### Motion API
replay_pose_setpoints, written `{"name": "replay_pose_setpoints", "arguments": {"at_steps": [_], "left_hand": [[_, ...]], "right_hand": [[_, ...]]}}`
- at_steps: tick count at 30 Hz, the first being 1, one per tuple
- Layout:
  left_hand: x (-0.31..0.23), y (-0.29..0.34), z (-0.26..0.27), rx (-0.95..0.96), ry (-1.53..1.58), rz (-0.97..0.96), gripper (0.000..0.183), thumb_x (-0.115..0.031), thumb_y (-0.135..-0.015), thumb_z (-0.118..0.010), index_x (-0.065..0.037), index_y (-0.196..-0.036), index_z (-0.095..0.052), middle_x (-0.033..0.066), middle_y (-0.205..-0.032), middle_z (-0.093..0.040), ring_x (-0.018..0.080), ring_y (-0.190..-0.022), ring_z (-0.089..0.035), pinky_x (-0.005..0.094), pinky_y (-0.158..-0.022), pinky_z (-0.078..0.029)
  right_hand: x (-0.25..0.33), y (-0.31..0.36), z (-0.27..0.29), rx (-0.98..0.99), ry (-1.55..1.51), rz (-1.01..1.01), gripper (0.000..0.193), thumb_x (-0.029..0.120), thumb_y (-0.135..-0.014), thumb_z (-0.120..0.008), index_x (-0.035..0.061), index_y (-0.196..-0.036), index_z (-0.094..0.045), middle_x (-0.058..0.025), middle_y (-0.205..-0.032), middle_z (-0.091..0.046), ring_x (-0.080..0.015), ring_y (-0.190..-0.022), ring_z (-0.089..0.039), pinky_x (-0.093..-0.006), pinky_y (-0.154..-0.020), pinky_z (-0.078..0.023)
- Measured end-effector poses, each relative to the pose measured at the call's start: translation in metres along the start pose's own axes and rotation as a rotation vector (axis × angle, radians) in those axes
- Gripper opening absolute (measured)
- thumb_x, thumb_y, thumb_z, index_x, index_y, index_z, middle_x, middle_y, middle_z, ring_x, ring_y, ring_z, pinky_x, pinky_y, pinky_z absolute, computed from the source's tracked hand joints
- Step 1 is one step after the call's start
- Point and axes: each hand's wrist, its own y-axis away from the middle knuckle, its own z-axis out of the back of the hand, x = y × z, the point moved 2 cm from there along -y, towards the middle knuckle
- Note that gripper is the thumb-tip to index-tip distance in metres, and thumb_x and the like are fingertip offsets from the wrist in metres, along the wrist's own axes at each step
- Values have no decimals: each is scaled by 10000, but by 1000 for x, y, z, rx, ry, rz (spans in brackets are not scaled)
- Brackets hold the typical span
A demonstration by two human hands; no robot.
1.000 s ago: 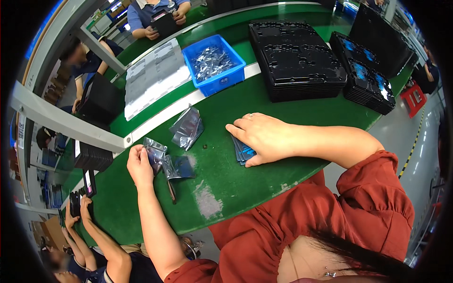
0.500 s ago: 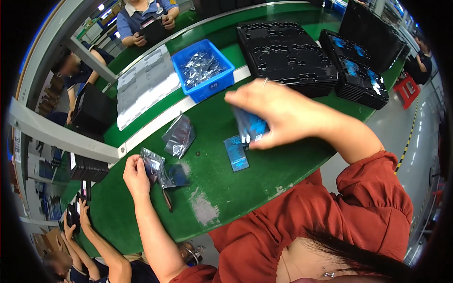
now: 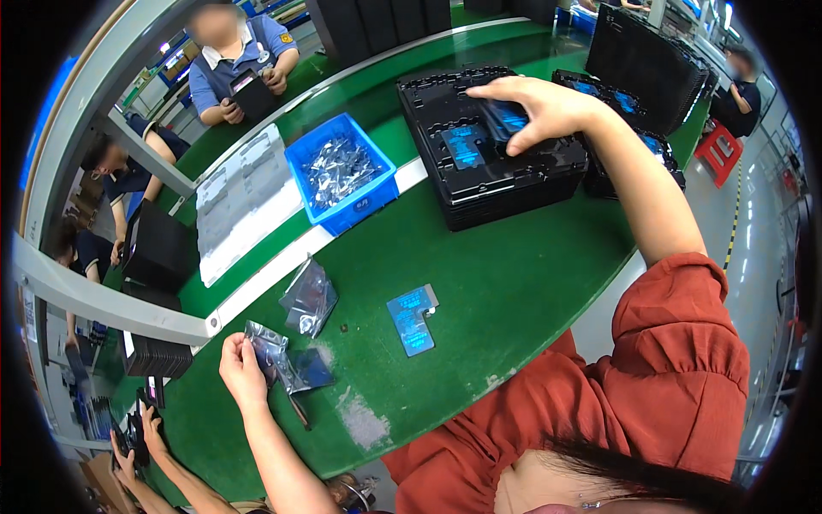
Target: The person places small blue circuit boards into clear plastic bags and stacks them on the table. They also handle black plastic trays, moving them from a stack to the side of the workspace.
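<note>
My right hand (image 3: 552,111) reaches over the front black moulded tray (image 3: 518,182), gripping thin flat black parts with blue film (image 3: 507,120); how many is unclear. One similar blue part (image 3: 465,147) lies in the tray, left of that hand. On the green table, nearer me, rests an L-shaped blue and black flat part (image 3: 413,321). My left hand (image 3: 243,373) pinches the edge of a crumpled, shiny silvery plastic bag (image 3: 272,353) at the table's left. A second silvery bag (image 3: 310,300) sits just beyond it. A thin dark stick (image 3: 300,413) pokes out below the first bag.
A blue bin (image 3: 347,210) holds many small silvery pieces. Beside it lie pale grey sheets (image 3: 244,201). More black trays (image 3: 664,154) stand at the right. A metal frame post (image 3: 111,304) crosses the left. Co-workers handle black items across the table and at lower left.
My right hand has moved from above the table to the black tray, carrying the flat parts. One part now lies in the tray. My left hand still holds the bag.
</note>
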Motion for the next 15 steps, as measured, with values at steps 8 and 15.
{"name": "replay_pose_setpoints", "arguments": {"at_steps": [8, 15], "left_hand": [[-8, 2, 0, -4, -56, 11, 86, -22, -868, -513, 27, -914, -566, 27, -765, -568, 87, -684, -499, 240, -635, -427], [-4, -1, -3, 8, -14, 23, 81, -27, -885, -504, 33, -902, -556, 29, -779, -570, 83, -691, -493, 234, -639, -422]], "right_hand": [[-37, 31, 9, 82, -18, -107, 965, 265, -528, -850, 132, -1371, -398, -162, -1285, -502, -316, -1208, -457, -393, -1023, -373], [-86, -35, 4, -33, -70, -144, 964, 217, -528, -840, 123, -1376, -390, -150, -1311, -471, -310, -1228, -430, -384, -1050, -338]]}}
